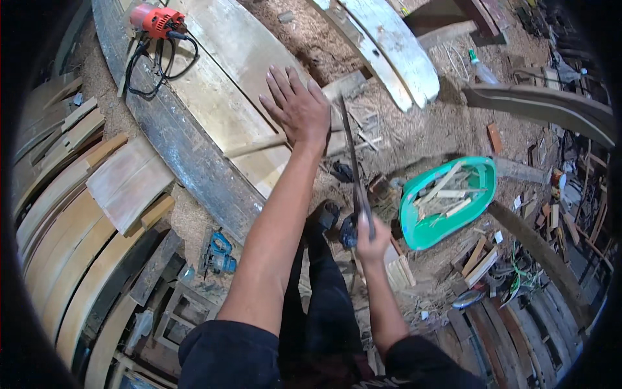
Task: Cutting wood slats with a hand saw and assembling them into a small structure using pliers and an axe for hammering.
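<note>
My left hand (298,107) lies with its fingers spread on the pale wooden planks (214,78), near a narrow wooden strip (253,145) lying across them; whether the palm touches the strip is hidden. My right hand (372,236) is closed round the handle of a long, thin handsaw (350,146), whose blade runs up to the cut-off wood end just right of my left hand. The far part of the blade is seen almost edge-on.
A red power tool (155,23) with black cable rests on the planks. A blue power tool (220,256) is on the sawdust floor (194,207). A green tub (447,230) holds wood scraps. Stacked curved boards (84,272) fill the left; white boards (389,58) lie ahead.
</note>
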`<state>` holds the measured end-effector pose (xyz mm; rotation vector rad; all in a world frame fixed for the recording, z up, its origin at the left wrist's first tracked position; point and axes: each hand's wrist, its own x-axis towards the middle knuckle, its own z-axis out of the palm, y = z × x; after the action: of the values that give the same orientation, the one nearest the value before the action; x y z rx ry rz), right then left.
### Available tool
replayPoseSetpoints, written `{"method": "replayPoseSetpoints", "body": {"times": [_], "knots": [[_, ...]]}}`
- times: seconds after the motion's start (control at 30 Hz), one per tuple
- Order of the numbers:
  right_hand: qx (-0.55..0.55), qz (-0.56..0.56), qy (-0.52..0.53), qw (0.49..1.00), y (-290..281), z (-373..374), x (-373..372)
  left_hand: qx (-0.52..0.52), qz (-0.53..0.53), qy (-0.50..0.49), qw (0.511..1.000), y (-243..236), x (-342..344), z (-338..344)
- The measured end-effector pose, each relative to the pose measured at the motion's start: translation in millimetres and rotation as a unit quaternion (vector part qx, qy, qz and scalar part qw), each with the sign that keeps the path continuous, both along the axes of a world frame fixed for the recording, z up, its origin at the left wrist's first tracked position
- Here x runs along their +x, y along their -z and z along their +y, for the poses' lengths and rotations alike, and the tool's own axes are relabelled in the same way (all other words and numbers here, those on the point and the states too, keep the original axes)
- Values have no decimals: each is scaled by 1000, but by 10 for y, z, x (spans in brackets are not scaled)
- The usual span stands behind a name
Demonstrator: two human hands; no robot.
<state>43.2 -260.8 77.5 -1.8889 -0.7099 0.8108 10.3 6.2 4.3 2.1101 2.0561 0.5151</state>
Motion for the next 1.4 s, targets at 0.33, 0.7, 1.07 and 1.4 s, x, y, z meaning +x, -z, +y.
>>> {"method": "replayPoseSetpoints", "body": {"times": [0.33, 0.7, 1.07, 1.4], "knots": [[-33, -2, 3, 999, 110, 201, 41, -8, 1, 5, 1000, -2, 32, -48], [-13, 102, 48, 994, 384, -71, 278, 25, -8, -8, 1000, 43, 116, -17], [127, 145, 108, 975, -165, -108, 294, 16, -216, 168, 962, -25, -182, -46], [82, -4, 135, 987, -339, 583, 236, 23, -113, 441, 890, -198, -650, -436]]}}
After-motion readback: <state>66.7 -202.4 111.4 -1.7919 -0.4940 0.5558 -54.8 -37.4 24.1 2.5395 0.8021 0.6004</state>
